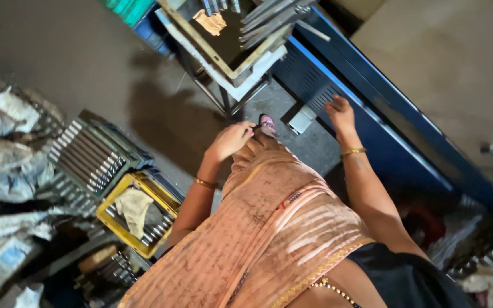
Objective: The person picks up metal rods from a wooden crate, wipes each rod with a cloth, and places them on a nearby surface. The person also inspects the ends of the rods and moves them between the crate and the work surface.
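We count two bare hands, the left hand (pixel 230 140) and the right hand (pixel 340 113), two gold bangles (pixel 353 152), one yellow plastic crate (pixel 114 219) at near left, and one pink-strapped sandal (pixel 267 123).

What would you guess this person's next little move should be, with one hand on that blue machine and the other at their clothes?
Probably let go of the peach cloth and bring the left hand toward the tray of metal rods. The right hand already rests on the blue machine's side, both hands hold no part, and the rods lie just ahead.
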Tool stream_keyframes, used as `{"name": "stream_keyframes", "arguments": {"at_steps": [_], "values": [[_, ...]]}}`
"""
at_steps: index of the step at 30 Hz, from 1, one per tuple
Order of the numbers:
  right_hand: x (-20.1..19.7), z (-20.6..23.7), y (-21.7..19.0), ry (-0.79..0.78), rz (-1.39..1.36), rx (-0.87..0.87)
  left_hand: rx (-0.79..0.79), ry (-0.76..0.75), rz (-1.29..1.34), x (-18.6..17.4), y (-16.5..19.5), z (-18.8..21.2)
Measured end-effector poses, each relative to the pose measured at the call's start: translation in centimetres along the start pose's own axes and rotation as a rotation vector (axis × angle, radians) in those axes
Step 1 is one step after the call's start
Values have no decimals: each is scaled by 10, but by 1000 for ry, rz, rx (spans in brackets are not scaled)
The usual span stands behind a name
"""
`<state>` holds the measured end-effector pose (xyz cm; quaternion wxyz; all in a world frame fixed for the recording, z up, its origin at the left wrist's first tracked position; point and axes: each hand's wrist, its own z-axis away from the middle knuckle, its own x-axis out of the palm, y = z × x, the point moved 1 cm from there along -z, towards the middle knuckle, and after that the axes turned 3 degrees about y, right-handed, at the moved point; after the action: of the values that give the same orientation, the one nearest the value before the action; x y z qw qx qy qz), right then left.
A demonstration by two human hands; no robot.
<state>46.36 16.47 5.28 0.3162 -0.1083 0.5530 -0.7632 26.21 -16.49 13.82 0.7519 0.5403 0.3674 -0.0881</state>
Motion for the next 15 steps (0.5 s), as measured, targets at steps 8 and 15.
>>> {"name": "stream_keyframes", "arguments": {"at_steps": [8,15], "values": [[-103,74,22,270,-215,16,257,-104,171,12,94,-21],[-151,101,-17,460,-406,-244,243,-207,143,36,124,-50]]}}
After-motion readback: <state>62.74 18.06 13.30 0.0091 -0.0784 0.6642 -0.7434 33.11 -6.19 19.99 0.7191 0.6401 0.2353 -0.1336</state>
